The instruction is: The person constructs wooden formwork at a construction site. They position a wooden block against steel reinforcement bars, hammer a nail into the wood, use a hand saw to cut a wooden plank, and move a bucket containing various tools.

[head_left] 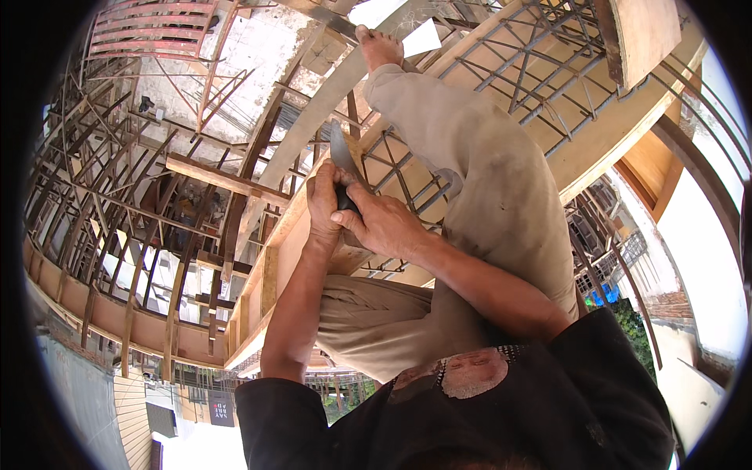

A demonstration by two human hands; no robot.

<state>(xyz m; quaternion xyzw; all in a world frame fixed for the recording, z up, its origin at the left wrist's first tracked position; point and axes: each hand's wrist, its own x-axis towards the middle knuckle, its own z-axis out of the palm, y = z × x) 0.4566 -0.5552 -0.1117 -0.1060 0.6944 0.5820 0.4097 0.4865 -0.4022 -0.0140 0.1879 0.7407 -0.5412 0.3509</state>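
A knife (339, 146) with a broad, curved grey blade points away from me, and its dark handle shows between my hands. My left hand (322, 200) is closed around the knife near the base of the blade. My right hand (388, 223) wraps the handle from the other side, thumb toward my left hand. The fingers overlap, so part of the grip is hidden. Just beyond lies the plywood edge of a form (291, 215). My bent legs and a bare foot (381, 48) rest over the formwork.
Steel rebar cages (513, 86) lie inside the wooden beam forms ahead and to the right. A wooden panel (642, 39) stands at the upper right. Below on the left, timber props and planks (223, 182) crisscross above a lower level. A long plank (313, 117) runs past my foot.
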